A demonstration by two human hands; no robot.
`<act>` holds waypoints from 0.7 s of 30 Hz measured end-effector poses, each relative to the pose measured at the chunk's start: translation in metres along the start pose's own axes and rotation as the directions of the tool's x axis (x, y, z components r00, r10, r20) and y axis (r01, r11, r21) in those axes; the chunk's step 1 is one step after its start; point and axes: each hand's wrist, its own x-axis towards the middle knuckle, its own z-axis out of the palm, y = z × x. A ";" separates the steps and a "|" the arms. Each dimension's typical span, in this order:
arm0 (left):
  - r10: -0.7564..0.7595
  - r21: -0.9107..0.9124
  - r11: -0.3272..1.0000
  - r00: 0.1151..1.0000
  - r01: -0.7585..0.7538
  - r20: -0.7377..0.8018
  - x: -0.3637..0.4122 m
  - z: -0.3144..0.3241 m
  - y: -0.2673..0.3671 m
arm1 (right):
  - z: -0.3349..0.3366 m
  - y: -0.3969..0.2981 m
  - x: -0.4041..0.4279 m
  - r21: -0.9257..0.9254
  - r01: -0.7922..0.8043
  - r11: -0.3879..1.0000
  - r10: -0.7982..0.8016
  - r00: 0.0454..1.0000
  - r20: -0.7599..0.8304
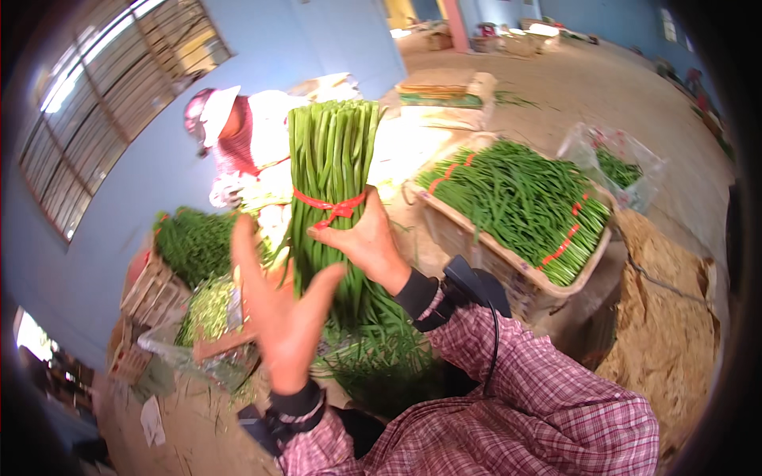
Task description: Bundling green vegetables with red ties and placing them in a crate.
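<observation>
My right hand [363,241] grips a thick bundle of long green stalks [333,149], which look like garlic chives. A knotted red tie [336,208] wraps the bundle just above my thumb. The cut ends point up and look even, while the leafy ends hang down. To the left of the bundle, my left hand [283,315] is raised with fingers spread and holds nothing; it is slightly blurred. Loose green leaves [381,357] lie below the bundle, in front of my lap.
A plastic crate [512,262] of red-tied green bundles stands at right, beside a clear bag [643,160] of greens. At left are another filled crate [155,291] and a bag of trimmings [205,312]. Across from me, a person in a white-brimmed cap [220,116] bends over brightly lit stalks.
</observation>
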 end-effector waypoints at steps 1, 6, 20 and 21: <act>-0.073 0.093 0.993 0.997 0.075 -0.020 -0.001 0.008 0.004 | 0.007 -0.015 -0.008 -0.153 -0.032 0.988 0.036 0.999 0.020; 0.019 0.026 1.000 0.977 -0.014 -0.212 0.001 0.007 -0.044 | 0.037 -0.028 -0.056 -0.076 0.339 0.938 -0.301 0.903 0.308; -0.261 -0.937 -0.082 0.900 0.340 0.349 -0.073 -0.029 -0.184 | 0.008 0.038 -0.062 0.040 -0.145 0.989 0.070 0.679 0.731; -0.306 -0.934 -0.052 0.885 0.352 0.351 -0.072 -0.021 -0.186 | 0.009 0.039 -0.055 0.028 -0.151 0.988 0.083 0.681 0.727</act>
